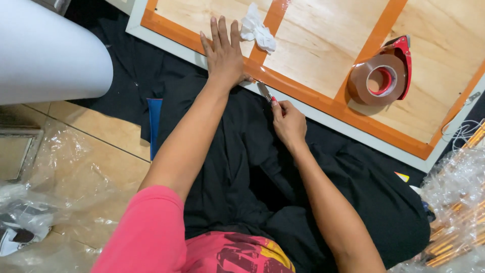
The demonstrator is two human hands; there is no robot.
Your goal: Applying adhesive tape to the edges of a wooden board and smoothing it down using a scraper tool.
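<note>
Two hands in shot: your left hand [224, 50] lies flat, fingers spread, on the taped panel [323, 55]; your right hand [288, 120] pinches a small cutter [265, 92] at its edge. Blade tip's hard to make out, and the tape dispenser [382, 76] sits well apart.

the left hand [224, 53] is pressing flat on the orange-taped edge of a wooden panel [323, 60], fingers spread. the right hand [289, 121] is gripping a small cutter [265, 92], its blade touching the panel's pale frame. a brown tape dispenser [382, 77] and crumpled white tissue [256, 29] are lying on the panel, over black cloth [242, 162].
</note>
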